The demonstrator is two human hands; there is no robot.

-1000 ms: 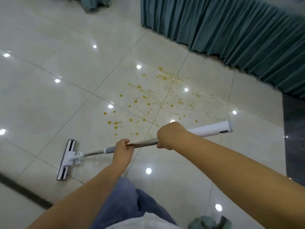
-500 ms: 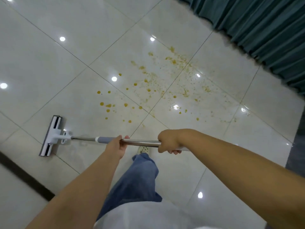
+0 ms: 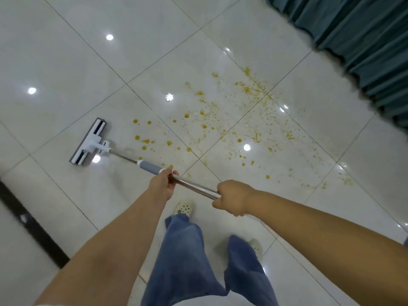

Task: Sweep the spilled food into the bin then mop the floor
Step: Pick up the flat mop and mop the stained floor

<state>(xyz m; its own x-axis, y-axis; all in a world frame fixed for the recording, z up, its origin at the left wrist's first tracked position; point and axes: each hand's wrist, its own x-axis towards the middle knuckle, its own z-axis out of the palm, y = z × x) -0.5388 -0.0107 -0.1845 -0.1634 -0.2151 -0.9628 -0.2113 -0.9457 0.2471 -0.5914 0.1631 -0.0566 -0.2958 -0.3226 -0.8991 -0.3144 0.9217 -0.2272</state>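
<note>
While both hands are gripping the mop handle (image 3: 194, 186), the left hand (image 3: 162, 186) is curling its fingers round the steel just near the grey sleeve and the right hand (image 3: 234, 200) is making a closed fist nearer the body. The mop head (image 3: 89, 142) is lying flat on the floor (image 3: 66, 62), just left of the orange stains (image 3: 220, 120) (no bin is showing). Dragging it through could be smearing the stains wider, and the wet, glossy tiles could be slipping under the shoes (image 3: 184, 208).
</note>
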